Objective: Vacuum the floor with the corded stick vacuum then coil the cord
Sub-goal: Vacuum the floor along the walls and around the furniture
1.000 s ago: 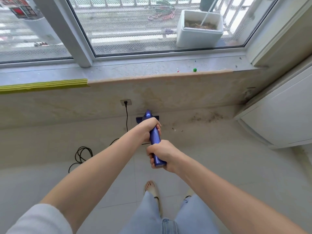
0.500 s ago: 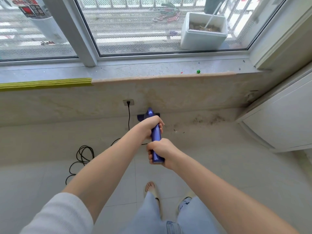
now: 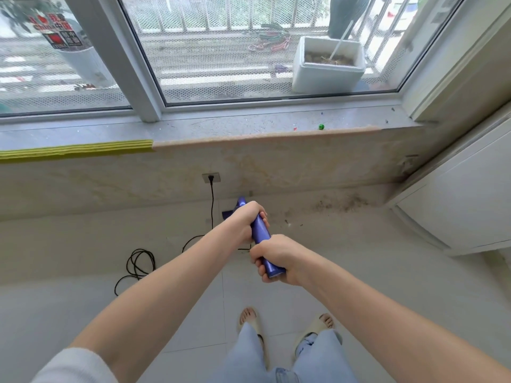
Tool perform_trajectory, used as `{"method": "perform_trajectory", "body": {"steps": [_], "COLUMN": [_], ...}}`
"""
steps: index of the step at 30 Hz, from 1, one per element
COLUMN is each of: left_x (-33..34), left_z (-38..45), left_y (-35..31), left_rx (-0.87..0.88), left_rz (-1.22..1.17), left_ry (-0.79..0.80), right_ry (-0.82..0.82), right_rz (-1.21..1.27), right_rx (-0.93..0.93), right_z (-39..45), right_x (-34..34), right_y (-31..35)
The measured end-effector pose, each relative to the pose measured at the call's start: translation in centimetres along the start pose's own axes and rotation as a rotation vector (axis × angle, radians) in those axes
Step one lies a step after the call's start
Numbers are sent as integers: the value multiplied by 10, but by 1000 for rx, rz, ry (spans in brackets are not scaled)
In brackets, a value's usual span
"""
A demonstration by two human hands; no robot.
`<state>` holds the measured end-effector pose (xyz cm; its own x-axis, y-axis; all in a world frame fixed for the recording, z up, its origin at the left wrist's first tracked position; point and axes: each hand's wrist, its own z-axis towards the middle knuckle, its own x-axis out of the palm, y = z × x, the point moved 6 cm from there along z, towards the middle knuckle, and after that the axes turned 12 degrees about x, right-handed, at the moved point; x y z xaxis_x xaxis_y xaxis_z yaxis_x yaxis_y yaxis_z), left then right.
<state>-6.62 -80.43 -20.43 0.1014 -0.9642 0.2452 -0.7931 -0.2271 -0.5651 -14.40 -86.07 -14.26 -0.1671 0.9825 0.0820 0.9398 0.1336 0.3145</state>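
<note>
While both hands grip the vacuum, a white box holds soil

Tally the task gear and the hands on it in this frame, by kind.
Stick vacuum: 1
Power cord, plugged into the wall socket: 1
Hands gripping the vacuum handle, left hand and right hand: 2
Total: 4

Daylit window above pale tiled floor
</note>
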Motion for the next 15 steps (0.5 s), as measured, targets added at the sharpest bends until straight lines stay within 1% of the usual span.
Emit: {"method": "perform_trajectory", "body": {"steps": [8, 12, 15], "left_x": [-48, -74, -86], "left_z": [7, 17, 15], "left_y": [-15, -31, -28], "left_rx": [30, 48, 33], "left_rz": [0, 83, 86], "left_ry": [-75, -56, -49], "right_ry": [24, 35, 8], "right_rz": [44, 115, 105], "right_rx": [-13, -34, -6], "right_z": [24, 41, 45], "right_x": [45, 77, 89], "right_y": [9, 21, 17]}}
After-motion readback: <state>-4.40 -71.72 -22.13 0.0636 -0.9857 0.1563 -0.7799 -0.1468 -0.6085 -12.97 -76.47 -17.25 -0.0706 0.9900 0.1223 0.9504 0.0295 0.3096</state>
